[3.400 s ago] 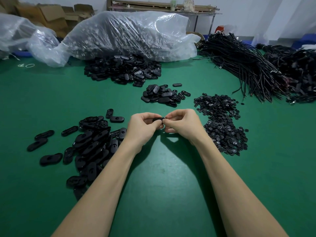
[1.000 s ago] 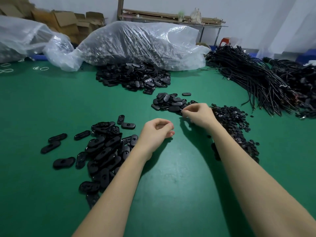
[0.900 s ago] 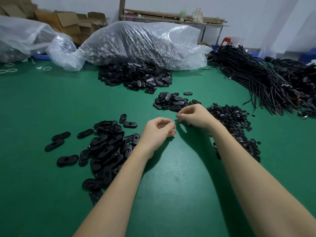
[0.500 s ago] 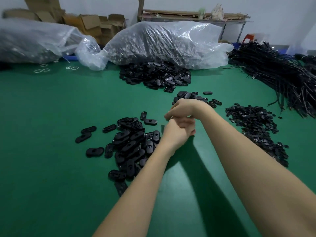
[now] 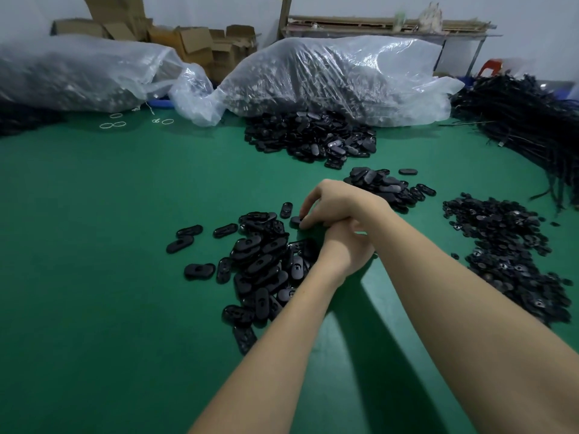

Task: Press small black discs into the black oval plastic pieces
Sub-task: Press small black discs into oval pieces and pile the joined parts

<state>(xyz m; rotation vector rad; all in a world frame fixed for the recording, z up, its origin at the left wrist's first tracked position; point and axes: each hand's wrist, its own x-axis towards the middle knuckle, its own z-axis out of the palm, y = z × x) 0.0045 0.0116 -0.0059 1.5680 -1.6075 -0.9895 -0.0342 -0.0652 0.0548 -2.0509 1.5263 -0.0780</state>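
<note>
Right hand [image 5: 340,203] crossed over left hand [image 5: 347,249], fingertips now pinching a black oval plastic piece [image 5: 296,220]; left grip hidden, next insertion starting.

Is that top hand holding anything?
Yes: the right hand pinches one black oval piece by its near end, at the table.

2 bare forearms in view, no sleeves visible up to the frame edge. Left hand [image 5: 346,250] and right hand [image 5: 340,203]: no gloves, no rings, no watch or wristband. Slim wrists, short nails as far as visible. No markings on either arm.
</note>
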